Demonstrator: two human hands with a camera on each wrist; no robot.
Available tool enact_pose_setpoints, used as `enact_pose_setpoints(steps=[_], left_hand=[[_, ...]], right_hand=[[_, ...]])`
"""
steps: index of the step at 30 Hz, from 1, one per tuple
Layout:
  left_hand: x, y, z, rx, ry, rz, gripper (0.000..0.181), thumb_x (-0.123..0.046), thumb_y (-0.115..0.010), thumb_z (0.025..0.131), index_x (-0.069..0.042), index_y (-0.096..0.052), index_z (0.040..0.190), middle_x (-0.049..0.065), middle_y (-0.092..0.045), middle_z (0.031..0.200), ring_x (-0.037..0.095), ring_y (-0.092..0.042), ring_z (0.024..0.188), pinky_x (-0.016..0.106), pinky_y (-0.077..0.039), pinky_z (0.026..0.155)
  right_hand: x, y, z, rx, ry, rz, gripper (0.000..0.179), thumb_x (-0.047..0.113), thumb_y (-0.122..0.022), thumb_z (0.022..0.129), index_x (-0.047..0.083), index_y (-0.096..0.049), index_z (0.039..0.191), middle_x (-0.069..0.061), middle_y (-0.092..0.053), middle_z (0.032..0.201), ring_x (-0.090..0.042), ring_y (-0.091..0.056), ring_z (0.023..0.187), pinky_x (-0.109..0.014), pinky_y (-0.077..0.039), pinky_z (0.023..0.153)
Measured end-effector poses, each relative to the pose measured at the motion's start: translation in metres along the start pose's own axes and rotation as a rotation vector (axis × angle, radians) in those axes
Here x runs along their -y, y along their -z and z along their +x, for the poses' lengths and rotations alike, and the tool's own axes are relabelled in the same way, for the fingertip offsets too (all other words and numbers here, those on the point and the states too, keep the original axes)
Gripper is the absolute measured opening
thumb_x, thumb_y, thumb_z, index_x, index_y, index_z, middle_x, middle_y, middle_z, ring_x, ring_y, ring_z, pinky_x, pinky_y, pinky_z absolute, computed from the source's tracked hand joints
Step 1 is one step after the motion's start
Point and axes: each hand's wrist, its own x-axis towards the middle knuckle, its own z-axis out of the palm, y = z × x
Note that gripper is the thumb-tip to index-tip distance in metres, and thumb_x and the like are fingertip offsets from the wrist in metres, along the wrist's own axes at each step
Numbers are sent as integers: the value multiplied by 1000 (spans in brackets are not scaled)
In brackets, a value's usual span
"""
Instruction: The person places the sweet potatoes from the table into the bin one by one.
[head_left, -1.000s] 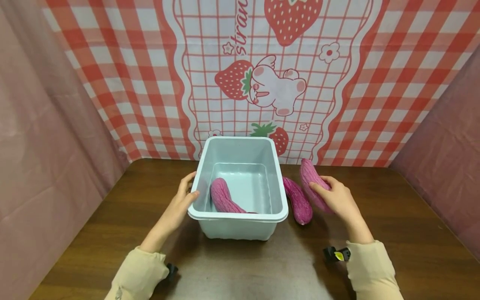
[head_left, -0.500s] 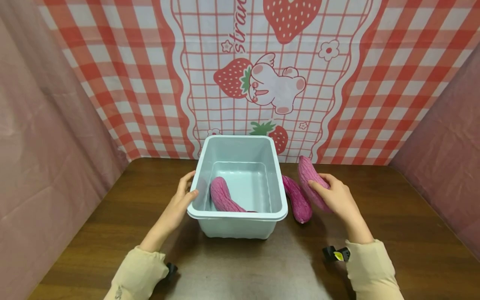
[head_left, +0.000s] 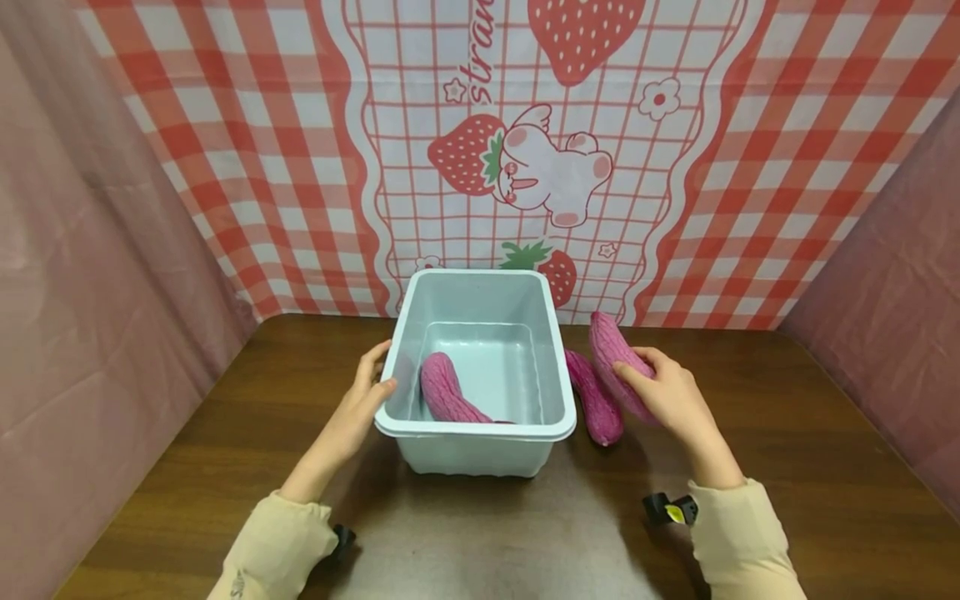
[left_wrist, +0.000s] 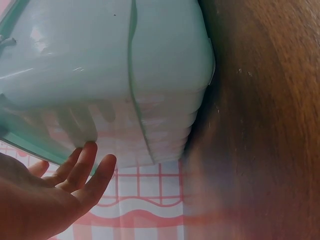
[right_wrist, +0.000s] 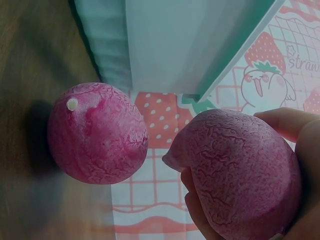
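Note:
In the head view my left hand [head_left: 358,408] holds the left rim of a pale blue-grey plastic bin [head_left: 480,454], thumb at the edge and fingers along the outer wall. The left wrist view shows those fingers [left_wrist: 86,167] beside that wall. My right hand [head_left: 667,387] grips a long, wrinkled pink-purple vegetable [head_left: 617,354], raised and tilted right of the bin. A darker, similar vegetable [head_left: 597,408] lies on the table, partly behind the held one. Inside the bin rests another pink-purple one [head_left: 446,392], its near end hidden by the front rim.
A brown wooden table [head_left: 480,542] carries everything. Behind it hangs a red-and-white checked cloth [head_left: 300,167] with strawberry prints, close to the bin's far side. Pink curtains [head_left: 97,292] flank the table on both sides.
My right hand has moved slightly left toward the bin with the vegetable, which now covers a little more of the darker one. My left hand stays on the bin.

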Motion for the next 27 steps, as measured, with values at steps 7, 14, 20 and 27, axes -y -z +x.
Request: enact_pose_setpoints(steps=[7, 14, 20, 27], left_hand=[[1, 0, 1, 5, 1, -17, 57, -19, -40, 91, -10, -17, 142, 26, -34, 126, 39, -43, 109, 44, -43, 85], [2, -1, 1, 7, 7, -36, 57, -18, -40, 91, -10, -16, 142, 27, -34, 126, 41, -43, 108, 46, -43, 85], [2, -1, 0, 6, 5, -30, 57, -18, -40, 91, -10, -16, 142, 26, -35, 126, 40, -43, 108, 45, -43, 86], [1, -1, 0, 10, 1, -30, 57, -19, -39, 91, -10, -16, 142, 26, -34, 126, 39, -43, 108, 44, -42, 86]], right_hand=[[4, 1, -1, -8, 9, -10, 61, 52, -47, 88, 4, -48, 127, -25, -54, 120, -37, -51, 106, -51, -40, 86], [6, 1, -3, -10, 8, -18, 62, 52, -47, 88, 4, -48, 127, -25, -54, 120, -37, -51, 106, -51, -40, 86], [10, 3, -5, -9, 16, -16, 62, 52, -47, 87, 5, -48, 127, -24, -54, 120, -36, -52, 104, -50, -41, 85], [16, 5, -8, -8, 28, -13, 61, 52, -48, 87, 7, -49, 127, -23, -55, 119, -34, -54, 102, -50, -42, 84]])
